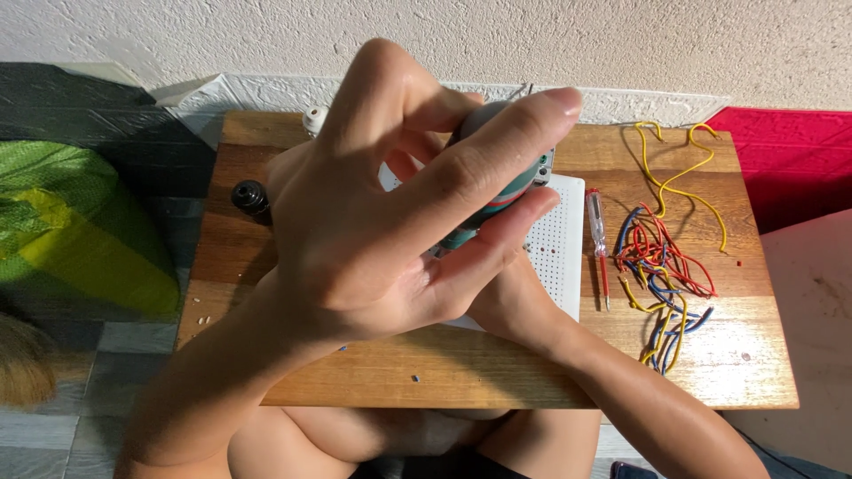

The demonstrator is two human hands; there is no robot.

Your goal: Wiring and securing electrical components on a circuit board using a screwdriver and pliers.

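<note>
**Two hands gripping a small power tool over a white perforated board**

A low wooden counter (497, 372) fills the middle of the frame, seen from above, set against a rough white wall along the top edge. A green and yellow woven bag (80, 231) lies on grey flooring at the left, and a red surface (790, 160) shows at the upper right.

The left hand (373, 222) is the largest thing in view, raised close to the camera at centre frame. Its fingers and thumb are wrapped around the rounded grey top of a teal and grey power tool (497, 191), which points down and to the left. The right hand (515, 297) sits beneath it, mostly hidden; it appears to press against the lower part of the tool or the board, but whether it is clenched on anything cannot be told.

Under both hands lies a white perforated board (559, 257), flat on the counter at centre right. Only its right portion shows, and the holes there are bare, with no wires fitted.

A loose tangle of red, blue and yellow wires (661, 266) rests at the right of the counter, apart from the board. Between them lies a slim red-handled screwdriver (599, 244). A small black knob-like part (250, 197) sits at the upper left edge, with a white one (313, 118) above it.
</note>
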